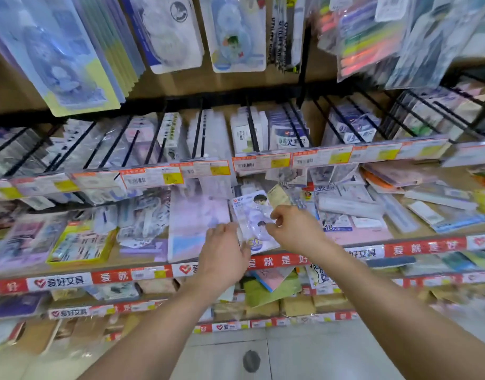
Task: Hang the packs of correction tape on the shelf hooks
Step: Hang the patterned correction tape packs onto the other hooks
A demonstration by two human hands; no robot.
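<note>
**Pack held in both hands, just below the price-label rail**

My left hand [222, 250] grips the lower left edge of the pack of correction tape [253, 218], with the thumb at its near corner. My right hand [293, 229] pinches the right edge with curled fingers, so neither hand is free. The pack sits between them, just below the price-label rail [205, 167] and roughly under its middle, with its printed face toward me. Its long axis runs from my wrists up and away toward the rail, leaning a little left. The far end, where I'd expect the hanging hole, is the end nearest the rail, though blur hides the hole itself. The hooks [197, 133] are black rods just above the rail, sloping down toward me, and most carry packs. I judge the next move to be a lift past the rail with the far end leading. The right hand lies slightly nearer the rail. Below the rail, loose stationery [372, 204] lies flat around the pack
</note>
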